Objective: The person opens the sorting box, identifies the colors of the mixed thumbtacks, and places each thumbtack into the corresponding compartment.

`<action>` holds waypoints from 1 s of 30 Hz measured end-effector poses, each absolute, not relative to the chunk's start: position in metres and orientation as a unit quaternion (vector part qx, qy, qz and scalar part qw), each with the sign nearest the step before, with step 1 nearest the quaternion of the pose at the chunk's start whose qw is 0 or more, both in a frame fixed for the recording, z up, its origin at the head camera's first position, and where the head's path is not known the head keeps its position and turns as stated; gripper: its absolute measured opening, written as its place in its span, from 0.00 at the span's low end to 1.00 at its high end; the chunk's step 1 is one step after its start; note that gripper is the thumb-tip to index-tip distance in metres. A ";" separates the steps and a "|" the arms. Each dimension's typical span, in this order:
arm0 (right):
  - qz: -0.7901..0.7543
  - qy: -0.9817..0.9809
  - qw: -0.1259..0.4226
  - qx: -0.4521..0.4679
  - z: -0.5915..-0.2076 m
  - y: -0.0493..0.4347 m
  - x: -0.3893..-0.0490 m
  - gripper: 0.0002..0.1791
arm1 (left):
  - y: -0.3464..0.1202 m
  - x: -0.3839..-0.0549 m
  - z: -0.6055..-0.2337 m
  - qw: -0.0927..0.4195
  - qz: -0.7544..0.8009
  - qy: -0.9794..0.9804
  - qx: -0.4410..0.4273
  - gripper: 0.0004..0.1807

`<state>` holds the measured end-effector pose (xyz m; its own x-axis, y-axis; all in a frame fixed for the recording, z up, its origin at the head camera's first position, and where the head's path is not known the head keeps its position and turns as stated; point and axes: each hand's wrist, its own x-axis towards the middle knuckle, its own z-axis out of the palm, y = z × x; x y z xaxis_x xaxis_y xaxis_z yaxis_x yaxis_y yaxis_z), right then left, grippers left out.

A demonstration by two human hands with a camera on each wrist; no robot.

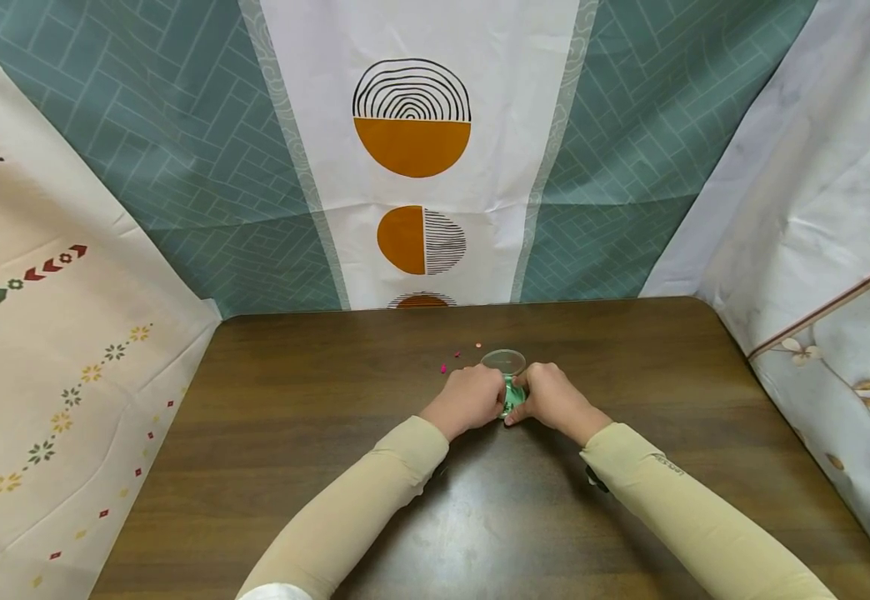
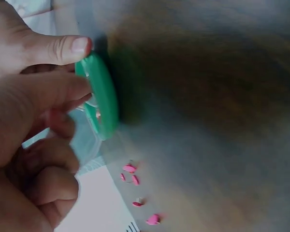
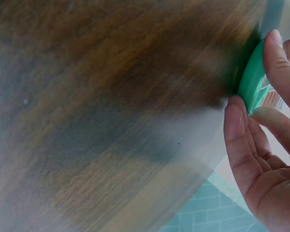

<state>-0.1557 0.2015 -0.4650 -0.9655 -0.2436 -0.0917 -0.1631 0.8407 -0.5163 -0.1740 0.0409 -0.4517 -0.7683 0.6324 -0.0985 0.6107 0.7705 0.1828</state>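
Note:
A small round green case [image 1: 512,397] with its clear lid [image 1: 505,361] raised at the back stands on the brown table. My right hand [image 1: 551,400] grips the case by its rim, thumb on the near side, as the right wrist view also shows with the green case [image 3: 253,75]. From the left, my left hand [image 1: 472,398] reaches over the case. In the left wrist view its forefinger dips into the green case [image 2: 104,96] while the other fingers curl; I cannot tell whether it pinches anything. Inside, small shiny pieces show partly.
Several small pink pieces that look like earrings [image 2: 129,168] lie on the table just left of and behind the case. Patterned curtains [image 1: 420,167] hang behind the table's far edge, and light cloths flank both sides.

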 end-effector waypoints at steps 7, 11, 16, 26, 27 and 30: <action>-0.242 0.961 0.056 -0.119 -0.466 0.201 -0.157 0.26 | 0.013 -0.182 -0.456 -0.007 0.177 0.946 0.272 0.05; -0.241 0.962 0.058 -0.116 -0.466 0.201 -0.156 0.31 | -0.009 -0.190 -0.452 -0.041 0.218 0.953 0.207 0.06; -0.246 0.961 0.061 -0.113 -0.466 0.202 -0.155 0.29 | -0.026 -0.195 -0.451 -0.037 0.228 0.960 0.156 0.08; -0.250 0.961 0.070 -0.095 -0.464 0.200 -0.152 0.30 | -0.034 -0.193 -0.462 0.007 0.198 0.972 0.130 0.07; -0.249 0.961 0.071 -0.093 -0.464 0.200 -0.152 0.31 | -0.035 -0.193 -0.463 0.003 0.195 0.973 0.127 0.07; -0.248 0.962 0.073 -0.090 -0.464 0.199 -0.153 0.32 | -0.040 -0.197 -0.464 -0.005 0.189 0.975 0.113 0.06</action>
